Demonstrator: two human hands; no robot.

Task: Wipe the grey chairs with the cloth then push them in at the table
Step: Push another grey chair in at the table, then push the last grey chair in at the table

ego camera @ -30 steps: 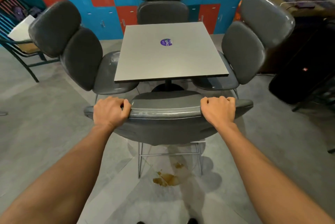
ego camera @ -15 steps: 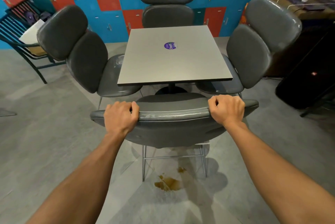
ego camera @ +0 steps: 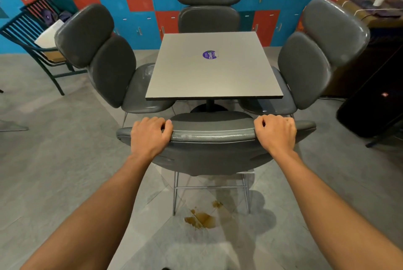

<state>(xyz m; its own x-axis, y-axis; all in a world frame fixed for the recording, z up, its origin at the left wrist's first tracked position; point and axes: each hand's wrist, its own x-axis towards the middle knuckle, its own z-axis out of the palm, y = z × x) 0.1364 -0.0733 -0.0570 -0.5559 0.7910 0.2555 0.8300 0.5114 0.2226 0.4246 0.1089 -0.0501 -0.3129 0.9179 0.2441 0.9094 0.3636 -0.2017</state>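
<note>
Two hands on near chair (ego camera: 214,136) backrest top edge, both grips curled shut over it. Left hand (ego camera: 150,136) near left end, right hand (ego camera: 275,133) near right end, roughly level, neither nearer. Backrest long axis runs left-right, square to push line. Counter (ego camera: 214,66) lies straight ahead of grips; near seat front just short of counter edge, gap small. Three other chairs already tucked. Cloth not in view. Judgement: straight forward shove finishes it.
</note>
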